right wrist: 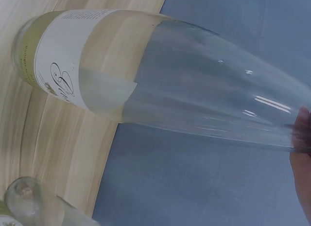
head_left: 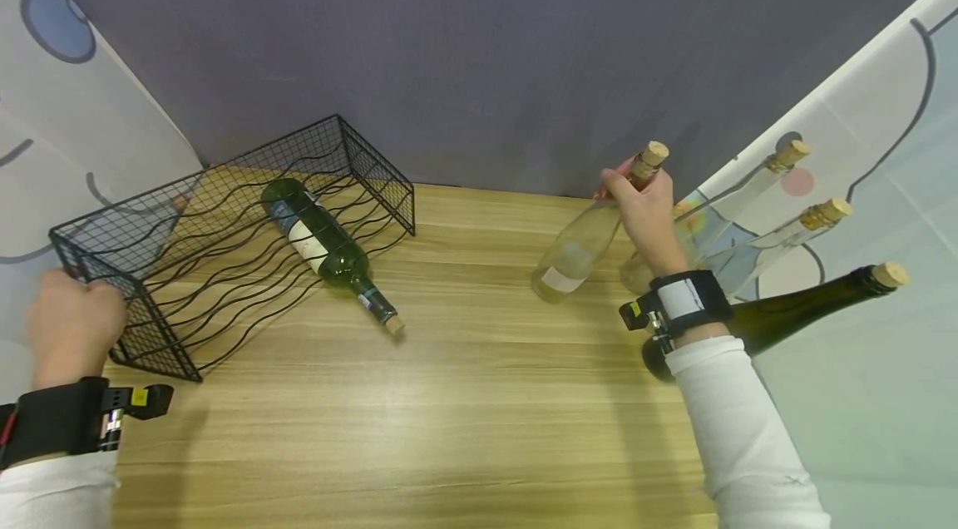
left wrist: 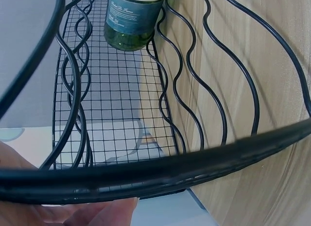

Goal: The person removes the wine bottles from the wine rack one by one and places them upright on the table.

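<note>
My left hand grips the near left end of a black wire wine rack. In the left wrist view, its fingers curl under a thick black rim bar. A green wine bottle with a cork lies on the rack's wavy wires, its neck reaching past the front edge. On the right, my right hand holds a clear glass bottle by its corked neck. That bottle leans, and its labelled base points down to the left. Whether the base touches the table is unclear.
Two more clear corked bottles and a dark green corked bottle stand at the right, partly behind my right forearm. A wooden table lies below. Grey-blue wall rises behind, with patterned panels at both sides.
</note>
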Demonstrator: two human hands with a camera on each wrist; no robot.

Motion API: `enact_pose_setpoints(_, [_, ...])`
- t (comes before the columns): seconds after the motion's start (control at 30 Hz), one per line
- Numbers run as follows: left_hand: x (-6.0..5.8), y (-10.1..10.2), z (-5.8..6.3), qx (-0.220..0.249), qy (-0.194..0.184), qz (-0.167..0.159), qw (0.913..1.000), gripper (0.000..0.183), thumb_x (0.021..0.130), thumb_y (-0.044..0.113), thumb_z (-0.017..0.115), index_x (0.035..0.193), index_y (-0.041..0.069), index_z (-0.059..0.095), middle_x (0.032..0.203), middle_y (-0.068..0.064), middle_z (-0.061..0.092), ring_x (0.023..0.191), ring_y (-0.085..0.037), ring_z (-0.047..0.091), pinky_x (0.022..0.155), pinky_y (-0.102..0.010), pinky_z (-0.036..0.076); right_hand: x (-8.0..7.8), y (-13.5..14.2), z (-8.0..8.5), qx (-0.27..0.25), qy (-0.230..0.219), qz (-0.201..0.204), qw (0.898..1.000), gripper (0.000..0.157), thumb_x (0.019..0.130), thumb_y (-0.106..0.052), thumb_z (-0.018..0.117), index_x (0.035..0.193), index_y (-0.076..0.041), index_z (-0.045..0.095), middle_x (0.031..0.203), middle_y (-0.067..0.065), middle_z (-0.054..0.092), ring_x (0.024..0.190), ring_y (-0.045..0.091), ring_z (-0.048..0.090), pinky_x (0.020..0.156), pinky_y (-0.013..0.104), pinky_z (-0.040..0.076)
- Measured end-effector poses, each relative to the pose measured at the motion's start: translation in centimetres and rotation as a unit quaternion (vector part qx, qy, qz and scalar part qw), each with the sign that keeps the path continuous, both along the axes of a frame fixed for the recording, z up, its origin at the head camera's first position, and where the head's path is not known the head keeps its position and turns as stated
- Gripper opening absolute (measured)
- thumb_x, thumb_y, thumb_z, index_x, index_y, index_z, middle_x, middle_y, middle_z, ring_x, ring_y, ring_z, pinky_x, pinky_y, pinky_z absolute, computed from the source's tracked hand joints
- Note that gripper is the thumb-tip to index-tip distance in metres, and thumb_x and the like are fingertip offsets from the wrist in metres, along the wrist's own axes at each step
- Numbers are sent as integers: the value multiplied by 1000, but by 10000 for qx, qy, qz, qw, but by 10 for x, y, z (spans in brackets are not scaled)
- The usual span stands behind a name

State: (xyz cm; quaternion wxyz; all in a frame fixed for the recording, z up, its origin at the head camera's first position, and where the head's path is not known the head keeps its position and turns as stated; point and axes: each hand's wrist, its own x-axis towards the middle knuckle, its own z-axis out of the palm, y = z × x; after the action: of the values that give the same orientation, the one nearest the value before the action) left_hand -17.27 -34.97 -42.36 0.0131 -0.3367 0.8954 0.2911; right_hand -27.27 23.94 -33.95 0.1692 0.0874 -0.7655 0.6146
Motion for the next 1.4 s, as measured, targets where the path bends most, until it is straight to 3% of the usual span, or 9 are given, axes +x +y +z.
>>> enact_pose_setpoints(0.43, [2,2,1,-25,31,-7,10000,58,98,14,16,142,-24,14,131,-52,31,120,-65,34,89,-70,34,-9,20,1,-247,-111,-278,9992,17,92,-4,62,76,-10,58,67,-4,65,61,8,65,68,19,51])
enact_pose_setpoints(0.63, [2,3,2,-12,23,27,10000,58,98,14,16,142,-23,15,132,-52,31,121,-65,34,91,-70,33,-3,20,10,-210,-96,-400,9989,18,91,-1,60,75,-10,58,67,-4,65,61,6,64,67,17,51])
enact_pose_setpoints(0.97, [3,2,2,46,50,-11,10000,58,98,14,16,143,-23,14,132,-52,29,121,-65,32,91,-69,32,-15,43,-4,-441,37,-579,9973,16,91,-3,63,78,-10,59,67,-2,64,60,7,65,67,17,53])
enact_pose_setpoints(1.4, [3,3,2,-19,124,-18,9999,57,96,13,18,140,-25,19,124,-51,33,115,-65,36,86,-69,35,-13,61,0,-682,90,-848,9940,17,90,-1,63,76,-8,58,65,0,64,58,8,64,64,18,53])
